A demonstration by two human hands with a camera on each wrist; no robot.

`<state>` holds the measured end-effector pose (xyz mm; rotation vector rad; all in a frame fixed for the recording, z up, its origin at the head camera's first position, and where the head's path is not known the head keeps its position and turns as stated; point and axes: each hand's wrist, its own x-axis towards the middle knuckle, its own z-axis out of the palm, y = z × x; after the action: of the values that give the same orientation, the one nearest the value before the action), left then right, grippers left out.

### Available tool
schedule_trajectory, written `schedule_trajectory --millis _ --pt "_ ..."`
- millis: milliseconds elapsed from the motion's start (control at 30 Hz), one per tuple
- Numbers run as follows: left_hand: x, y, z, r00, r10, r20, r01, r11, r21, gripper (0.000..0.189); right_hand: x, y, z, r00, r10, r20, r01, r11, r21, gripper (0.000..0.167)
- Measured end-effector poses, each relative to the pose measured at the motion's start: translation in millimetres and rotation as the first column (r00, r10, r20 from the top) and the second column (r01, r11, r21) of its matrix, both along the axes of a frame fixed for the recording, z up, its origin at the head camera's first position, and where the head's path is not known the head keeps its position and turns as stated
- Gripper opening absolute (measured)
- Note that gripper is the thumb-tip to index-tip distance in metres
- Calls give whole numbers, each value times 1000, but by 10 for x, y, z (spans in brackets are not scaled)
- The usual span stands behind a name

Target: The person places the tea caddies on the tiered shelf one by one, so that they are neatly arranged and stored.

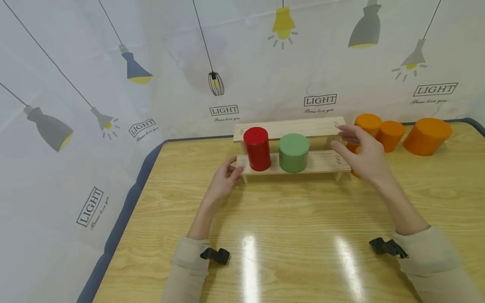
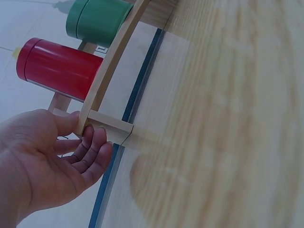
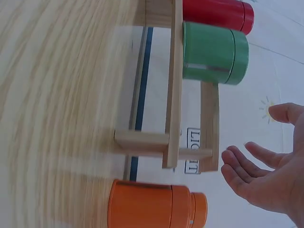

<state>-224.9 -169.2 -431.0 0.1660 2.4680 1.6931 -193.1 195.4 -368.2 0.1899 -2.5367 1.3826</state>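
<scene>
A two-tier wooden shelf [image 1: 322,162] stands on the table near the wall. On its lower step, the red canister [image 1: 257,149] is upright at the left. Beside it sits a shorter, wider green canister [image 1: 294,153]. My left hand [image 1: 223,181] pinches the left end of the lower step, thumb above and curled fingers underneath, as the left wrist view shows. My right hand [image 1: 363,155] hovers by the shelf's right end, fingers apart and holding nothing. In the right wrist view, its fingertips [image 3: 229,156] are close to the upper board [image 3: 210,126].
Several orange canisters [image 1: 428,136] stand to the right of the shelf, some partly hidden behind my right hand. A wall covering [image 1: 265,84] printed with lamps rises behind the table [image 1: 288,227]. The table has a dark blue edge [image 1: 129,202].
</scene>
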Motion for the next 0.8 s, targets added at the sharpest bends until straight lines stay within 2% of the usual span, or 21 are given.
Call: schedule_trajectory --millis 267,500,800 --pt "0 2 3 1000 3 -7 -3 1000 -3 55 20 292 -27 1000 13 -11 -12 998 54 57" --pt "-1 2 -17 1000 11 0 -11 1000 -10 54 54 528 -28 997 24 77 -30 997 76 64" --pt "-7 7 -23 1000 12 3 -12 1000 -14 55 -6 727 -96 989 31 142 -51 989 138 77"
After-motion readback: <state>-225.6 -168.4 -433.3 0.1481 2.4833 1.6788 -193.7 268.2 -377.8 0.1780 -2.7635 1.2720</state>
